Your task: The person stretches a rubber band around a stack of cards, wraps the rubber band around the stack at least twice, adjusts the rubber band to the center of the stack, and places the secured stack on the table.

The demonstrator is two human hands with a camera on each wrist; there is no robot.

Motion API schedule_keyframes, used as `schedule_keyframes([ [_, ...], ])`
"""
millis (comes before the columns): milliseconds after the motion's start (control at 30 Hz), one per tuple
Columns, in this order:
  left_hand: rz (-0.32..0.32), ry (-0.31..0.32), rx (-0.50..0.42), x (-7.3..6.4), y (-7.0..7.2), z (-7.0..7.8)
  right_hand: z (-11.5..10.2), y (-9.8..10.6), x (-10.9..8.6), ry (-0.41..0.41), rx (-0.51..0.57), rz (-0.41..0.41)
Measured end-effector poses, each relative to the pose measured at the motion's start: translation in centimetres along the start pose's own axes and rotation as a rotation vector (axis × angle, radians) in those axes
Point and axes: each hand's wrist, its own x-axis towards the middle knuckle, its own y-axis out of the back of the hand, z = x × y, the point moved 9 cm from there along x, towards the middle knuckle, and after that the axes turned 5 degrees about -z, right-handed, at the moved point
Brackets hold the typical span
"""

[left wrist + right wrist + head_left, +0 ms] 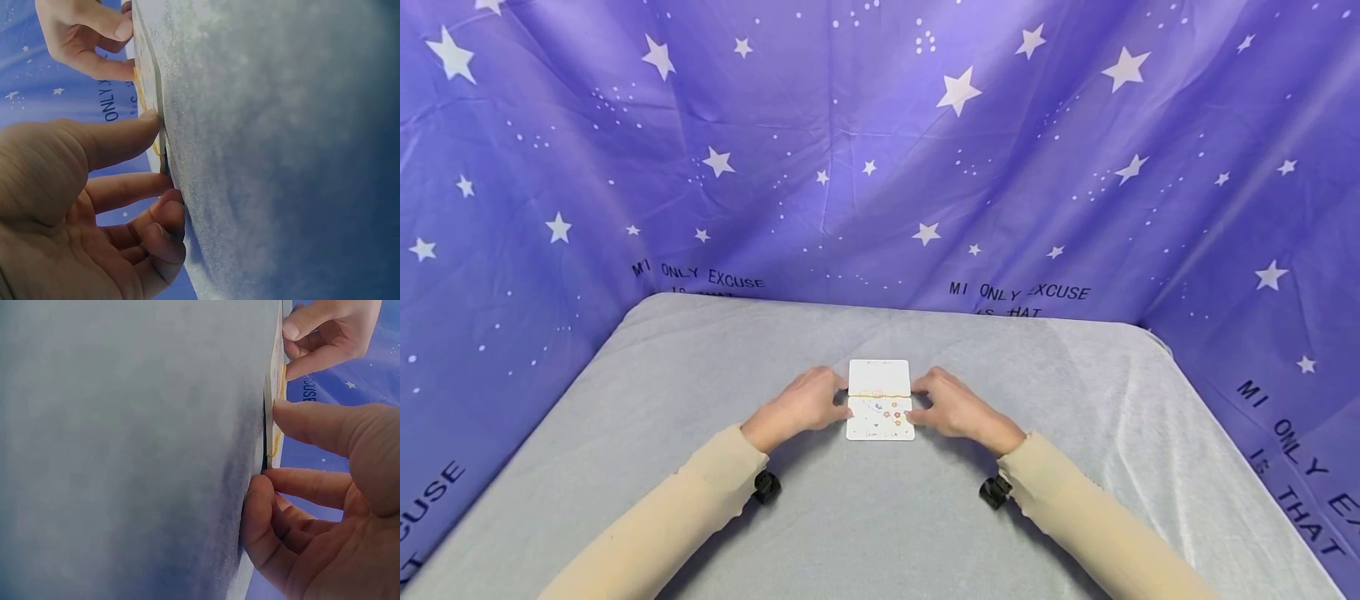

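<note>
A small white booklet-like pad (880, 427), with flower drawings and faint print, lies flat near the middle of the table. A thin yellow band (887, 396) runs across it from side to side. My left hand (805, 402) grips its left edge, the thumb on top and the index finger against the side. At the right edge, my right hand (958, 404) holds it the same way. The wrist views show the pad edge-on (156, 81), the other fingers of each hand curled beside it near the cloth. Its underside is hidden.
A grey cloth (880, 517) covers the table. Purple curtains (820, 167) with white stars and black lettering hang along the back and both sides. Black wrist cameras (767, 487) sit at both light sleeves (1075, 500).
</note>
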Motion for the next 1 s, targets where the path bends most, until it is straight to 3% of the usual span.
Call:
schedule_keyframes([
  [300,0.01,-0.02,0.027,-0.5,-0.1,0.2,-0.1,0.1,-0.4,-0.027,0.0,-0.006],
  [600,0.087,-0.061,0.037,-1.3,0.9,0.1,0.2,1.3,-1.2,-0.017,0.03,0.032],
  [767,0.165,-0.09,0.054,-1.9,2.2,-0.1,0.4,2.7,-1.9,0.019,0.019,0.09],
  [1000,0.333,-0.177,0.184,-2.9,4.1,0.4,0.5,4.3,-3.3,0.044,-0.138,0.184],
])
